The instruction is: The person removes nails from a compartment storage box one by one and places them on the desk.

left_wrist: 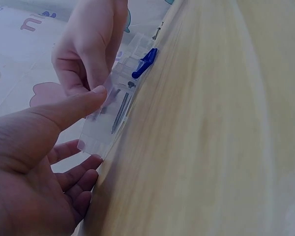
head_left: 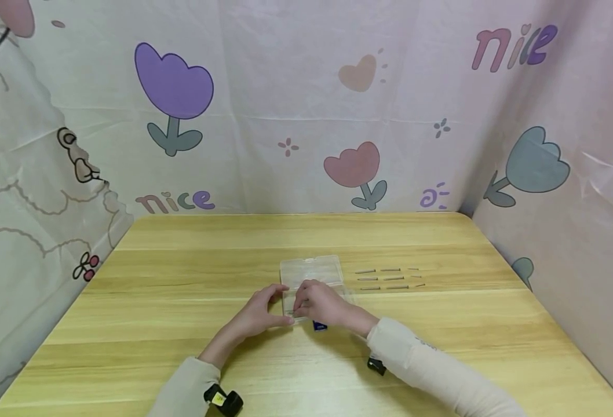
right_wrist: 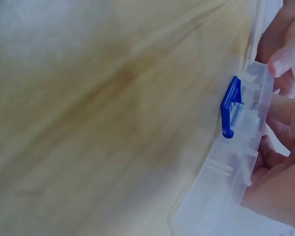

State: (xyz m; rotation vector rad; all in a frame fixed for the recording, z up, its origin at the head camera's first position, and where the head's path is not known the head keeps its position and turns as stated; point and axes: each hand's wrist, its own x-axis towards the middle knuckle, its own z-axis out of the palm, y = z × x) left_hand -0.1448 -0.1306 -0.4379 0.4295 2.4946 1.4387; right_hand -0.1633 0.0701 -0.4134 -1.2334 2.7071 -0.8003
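Observation:
A clear plastic box [left_wrist: 95, 136] stands on the table with its lid [head_left: 312, 269] swung open to the back. My left hand [head_left: 256, 313] grips its left end, thumb at the front edge and fingers round the back and side. My right hand [head_left: 324, 302] reaches down into the box with bent fingers. I cannot tell whether its hidden fingertips pinch anything. Through the front wall show grey nails [left_wrist: 120, 113] lying inside. A blue latch [right_wrist: 229, 109] sits on the box's front, below the right hand.
Right of the box, several nails [head_left: 365, 271] lie in short rows on the wooden table [head_left: 192, 272], with small ones [head_left: 416, 277] in the rightmost column. A printed cloth [head_left: 265, 81] hangs behind the table and along both sides.

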